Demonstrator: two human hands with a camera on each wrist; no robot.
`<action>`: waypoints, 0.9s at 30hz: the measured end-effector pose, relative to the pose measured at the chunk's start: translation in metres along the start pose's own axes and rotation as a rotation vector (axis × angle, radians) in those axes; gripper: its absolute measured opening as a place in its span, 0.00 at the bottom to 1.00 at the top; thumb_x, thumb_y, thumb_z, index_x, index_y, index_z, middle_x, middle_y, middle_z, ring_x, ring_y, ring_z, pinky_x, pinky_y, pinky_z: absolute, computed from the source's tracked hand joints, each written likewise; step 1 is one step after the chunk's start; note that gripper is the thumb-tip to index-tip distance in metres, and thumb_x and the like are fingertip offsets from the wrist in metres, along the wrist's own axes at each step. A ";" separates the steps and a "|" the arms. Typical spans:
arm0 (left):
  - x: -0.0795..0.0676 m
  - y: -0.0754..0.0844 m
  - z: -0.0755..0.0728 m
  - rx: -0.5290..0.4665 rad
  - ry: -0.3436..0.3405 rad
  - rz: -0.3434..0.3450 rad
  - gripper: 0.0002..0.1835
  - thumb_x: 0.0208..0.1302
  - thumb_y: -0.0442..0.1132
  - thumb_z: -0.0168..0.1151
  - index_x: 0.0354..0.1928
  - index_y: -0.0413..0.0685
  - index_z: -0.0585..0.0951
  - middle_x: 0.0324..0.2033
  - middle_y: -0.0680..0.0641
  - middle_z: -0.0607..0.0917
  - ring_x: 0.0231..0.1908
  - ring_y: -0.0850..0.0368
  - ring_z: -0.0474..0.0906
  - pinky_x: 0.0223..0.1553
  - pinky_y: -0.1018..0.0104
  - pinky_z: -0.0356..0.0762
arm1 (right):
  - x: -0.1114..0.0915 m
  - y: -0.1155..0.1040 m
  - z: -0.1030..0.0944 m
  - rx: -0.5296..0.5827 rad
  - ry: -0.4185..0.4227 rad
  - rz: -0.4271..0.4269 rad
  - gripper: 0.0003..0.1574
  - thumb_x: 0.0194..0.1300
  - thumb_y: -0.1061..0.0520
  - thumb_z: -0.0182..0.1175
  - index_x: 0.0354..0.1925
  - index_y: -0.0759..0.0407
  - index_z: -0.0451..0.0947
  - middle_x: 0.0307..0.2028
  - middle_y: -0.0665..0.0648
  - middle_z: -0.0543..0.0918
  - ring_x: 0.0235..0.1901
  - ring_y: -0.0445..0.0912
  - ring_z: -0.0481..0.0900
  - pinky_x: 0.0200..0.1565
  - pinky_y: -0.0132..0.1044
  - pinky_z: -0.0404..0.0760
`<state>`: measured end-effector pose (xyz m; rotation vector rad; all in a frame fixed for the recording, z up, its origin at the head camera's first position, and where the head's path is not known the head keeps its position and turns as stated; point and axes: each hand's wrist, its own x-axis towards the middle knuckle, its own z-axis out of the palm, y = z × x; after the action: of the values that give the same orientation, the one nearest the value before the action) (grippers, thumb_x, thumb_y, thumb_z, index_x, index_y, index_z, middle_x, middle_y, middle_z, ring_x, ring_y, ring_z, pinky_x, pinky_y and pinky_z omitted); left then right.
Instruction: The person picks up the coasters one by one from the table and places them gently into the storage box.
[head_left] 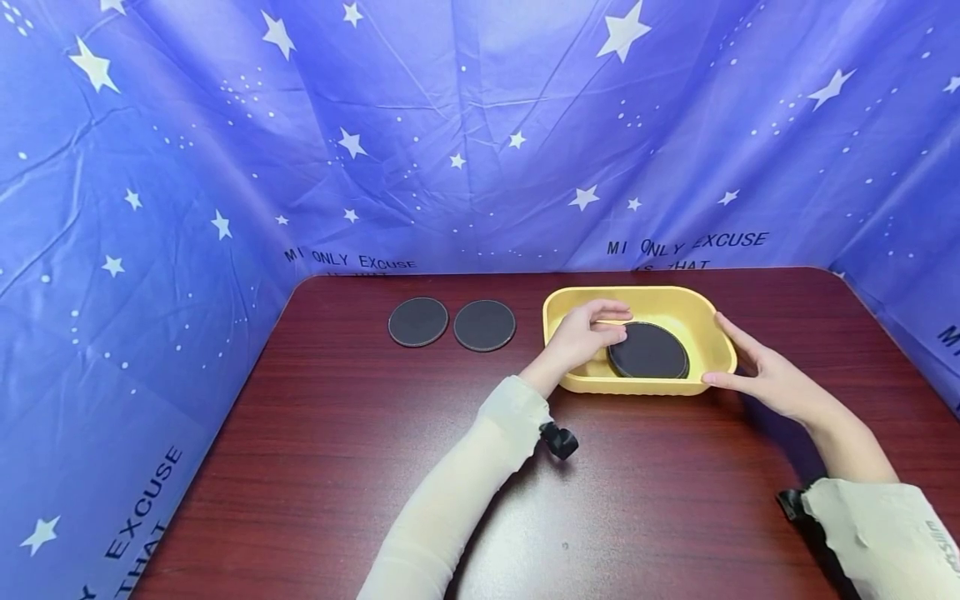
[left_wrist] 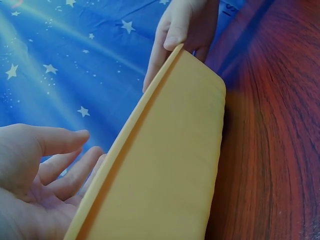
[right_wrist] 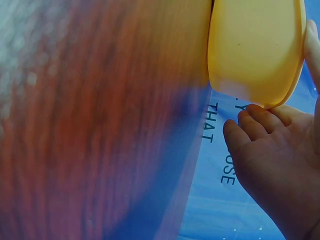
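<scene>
Grips yellow plastic tub (head_left: 703, 329) with right hand (head_left: 772, 379); holds left hand (head_left: 579, 335) inside, loosely parted, beside round black coaster (head_left: 649, 353).

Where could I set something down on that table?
Two patches on the tabletop: left of the left sleeve, in front of the two black discs; and between both sleeves, before the yellow tub. The tub is crowded: another disc, the left hand, the right hand gripping its end.
</scene>
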<state>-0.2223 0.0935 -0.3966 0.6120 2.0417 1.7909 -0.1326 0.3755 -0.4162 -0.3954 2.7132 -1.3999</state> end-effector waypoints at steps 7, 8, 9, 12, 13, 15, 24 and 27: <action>-0.004 0.003 -0.002 -0.026 -0.016 0.014 0.22 0.66 0.26 0.62 0.62 0.35 0.76 0.58 0.39 0.83 0.58 0.41 0.81 0.50 0.76 0.82 | 0.000 0.000 0.000 -0.003 -0.002 0.010 0.59 0.67 0.65 0.62 0.80 0.57 0.34 0.78 0.70 0.38 0.63 0.14 0.47 0.56 0.03 0.54; -0.004 0.003 -0.002 -0.028 -0.018 0.016 0.23 0.66 0.26 0.62 0.62 0.35 0.75 0.58 0.39 0.83 0.58 0.41 0.80 0.50 0.76 0.82 | -0.001 0.000 0.000 -0.003 -0.002 0.010 0.59 0.67 0.65 0.62 0.80 0.57 0.34 0.78 0.70 0.38 0.62 0.13 0.47 0.56 0.03 0.54; -0.005 0.004 -0.003 -0.024 -0.019 0.018 0.23 0.66 0.27 0.61 0.62 0.35 0.75 0.58 0.39 0.83 0.58 0.41 0.80 0.50 0.76 0.82 | -0.001 0.000 0.000 -0.003 -0.002 0.010 0.59 0.67 0.65 0.62 0.80 0.57 0.34 0.78 0.70 0.38 0.63 0.13 0.47 0.56 0.03 0.54; -0.007 0.006 -0.004 -0.016 -0.022 0.023 0.23 0.66 0.27 0.62 0.63 0.35 0.75 0.59 0.39 0.83 0.58 0.42 0.81 0.51 0.75 0.82 | 0.000 -0.001 0.000 -0.004 -0.001 0.007 0.59 0.67 0.65 0.62 0.80 0.57 0.34 0.78 0.69 0.38 0.63 0.14 0.47 0.56 0.03 0.54; -0.008 0.006 -0.004 -0.012 -0.021 0.023 0.23 0.66 0.27 0.62 0.62 0.36 0.76 0.59 0.40 0.83 0.58 0.42 0.81 0.51 0.75 0.82 | 0.000 -0.001 0.000 -0.005 0.000 0.006 0.59 0.67 0.65 0.62 0.80 0.57 0.34 0.78 0.69 0.38 0.63 0.13 0.47 0.56 0.03 0.54; -0.009 0.007 -0.006 -0.012 -0.021 0.025 0.23 0.65 0.26 0.62 0.62 0.36 0.76 0.58 0.39 0.83 0.58 0.42 0.81 0.51 0.74 0.83 | 0.000 0.000 0.000 -0.007 0.001 0.005 0.59 0.67 0.65 0.62 0.80 0.56 0.34 0.78 0.69 0.38 0.63 0.13 0.47 0.56 0.03 0.54; -0.016 0.010 -0.013 0.013 -0.011 0.027 0.22 0.65 0.28 0.63 0.62 0.37 0.76 0.58 0.40 0.83 0.57 0.43 0.82 0.51 0.74 0.83 | 0.000 0.002 0.000 -0.007 -0.001 0.004 0.60 0.66 0.66 0.62 0.80 0.56 0.34 0.78 0.69 0.38 0.63 0.13 0.47 0.56 0.03 0.54; -0.020 0.013 -0.015 0.008 -0.015 0.034 0.23 0.65 0.27 0.62 0.62 0.35 0.76 0.58 0.38 0.83 0.57 0.41 0.81 0.50 0.73 0.83 | 0.000 0.002 0.000 -0.008 -0.001 0.004 0.60 0.66 0.66 0.62 0.80 0.56 0.34 0.78 0.69 0.38 0.62 0.13 0.47 0.56 0.03 0.54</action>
<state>-0.2124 0.0717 -0.3819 0.6648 2.0409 1.7926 -0.1331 0.3767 -0.4179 -0.3910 2.7183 -1.3872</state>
